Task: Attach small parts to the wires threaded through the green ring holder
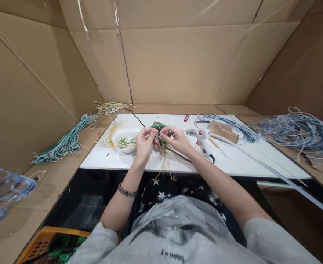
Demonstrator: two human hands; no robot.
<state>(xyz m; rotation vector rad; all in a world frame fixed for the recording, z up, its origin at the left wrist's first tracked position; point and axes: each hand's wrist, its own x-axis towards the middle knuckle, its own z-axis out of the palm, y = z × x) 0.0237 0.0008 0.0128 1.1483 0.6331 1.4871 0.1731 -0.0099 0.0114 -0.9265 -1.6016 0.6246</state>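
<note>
A cardboard enclosure walls in a white worktable (pixel 233 161), folded panels rising on three sides. The landmark here is the white bowl (pixel 125 141) on the table.

Nearest the camera, below the table's front edge, lies a grey shirt (pixel 178 234) with a line of print that reads upside down and is too small to make out; an orange crate (pixel 40 244) sits well to the left of it. The left hand (pixel 144 145), with a beaded bracelet (pixel 127 191) on its wrist, sits just right of the bowl, fingertips pinched on thin wires. The right hand (pixel 176 139), further right, also pinches, meeting the left over a wire bundle with small green circuit boards (pixel 159 134). Loose yellow and green wire ends (pixel 164 161) hang from it over the table edge.

Right of the hands lies a hot glue gun (pixel 202 141), its nozzle pointing toward them. Left of the bowl lie yellow wires (pixel 110 134), farther left a green-and-white wire bundle (pixel 65 141); far right, blue-white wire heaps (pixel 301 132).

Risks, as I judge them: the dangling ends could snag and tug a wire off its board; the right forearm could brush the glue gun's tip, which may be hot; the tangle could cross wires.

No brand or label is legible.
</note>
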